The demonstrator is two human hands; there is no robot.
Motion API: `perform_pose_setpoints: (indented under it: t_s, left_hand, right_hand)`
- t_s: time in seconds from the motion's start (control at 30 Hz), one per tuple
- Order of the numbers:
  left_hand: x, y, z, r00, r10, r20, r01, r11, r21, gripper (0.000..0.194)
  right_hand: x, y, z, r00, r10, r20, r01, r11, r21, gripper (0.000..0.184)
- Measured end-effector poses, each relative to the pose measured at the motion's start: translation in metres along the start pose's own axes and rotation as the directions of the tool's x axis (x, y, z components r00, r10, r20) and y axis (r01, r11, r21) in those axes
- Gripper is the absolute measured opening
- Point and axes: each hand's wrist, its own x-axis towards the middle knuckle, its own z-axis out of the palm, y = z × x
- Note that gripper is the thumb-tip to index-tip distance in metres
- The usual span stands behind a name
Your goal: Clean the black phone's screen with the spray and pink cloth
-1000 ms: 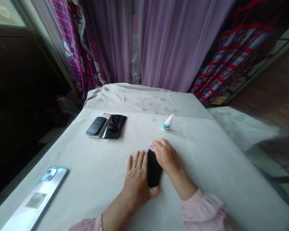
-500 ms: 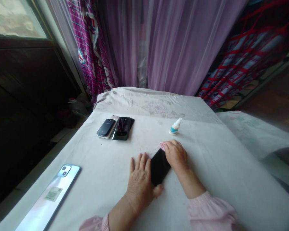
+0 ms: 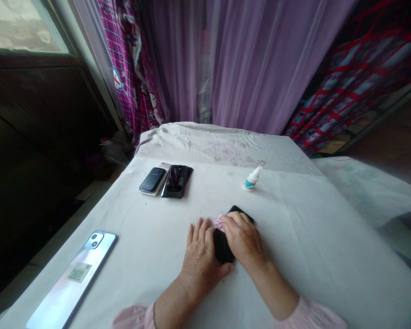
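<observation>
A black smartphone [image 3: 222, 246] lies on the white-covered table, partly hidden beneath my hands. My left hand [image 3: 198, 256] rests at its left side, thumb along the near end and index finger by the side edge, holding it in place; the other fingers stretch out over the cloth. Bunched under the fingers of my right hand [image 3: 243, 235] is a small pink cloth [image 3: 219, 222], pressed against the phone's dark surface. Beyond the hands stands a small white spray bottle [image 3: 252, 178] with a blue label.
Several phones [image 3: 174, 181] lie close together, partly overlapping, at the back left. A large pale blue phone [image 3: 73, 278] lies back up at the near left. The white tablecloth [image 3: 294, 256] covers the table; purple curtains [image 3: 253, 64] hang behind its far edge.
My right hand has slid the pink cloth left and toward me across the phone, uncovering the phone's far end. My left hand has stayed nearly where it was.
</observation>
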Motion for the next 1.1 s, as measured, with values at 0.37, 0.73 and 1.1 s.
perform_pose_setpoints:
  t_s: [0.37,0.73,1.1]
  left_hand:
    - [0.001,0.004,-0.005,0.999,-0.019,0.039,0.018,1.000,0.015,0.076]
    - [0.000,0.003,-0.003,1.000,-0.002,-0.011,0.002,1.000,-0.004,0.071]
    - [-0.001,-0.001,0.004,0.998,0.030,-0.058,-0.028,0.999,0.036,0.071]
  right_hand:
    - [-0.001,0.022,0.003,0.993,0.098,-0.064,-0.101,0.994,-0.040,0.021]
    - [-0.002,0.052,0.001,0.981,0.167,-0.099,-0.174,0.983,-0.065,0.025]
    - [-0.029,0.010,-0.011,0.998,0.041,-0.055,-0.037,0.996,0.082,0.025]
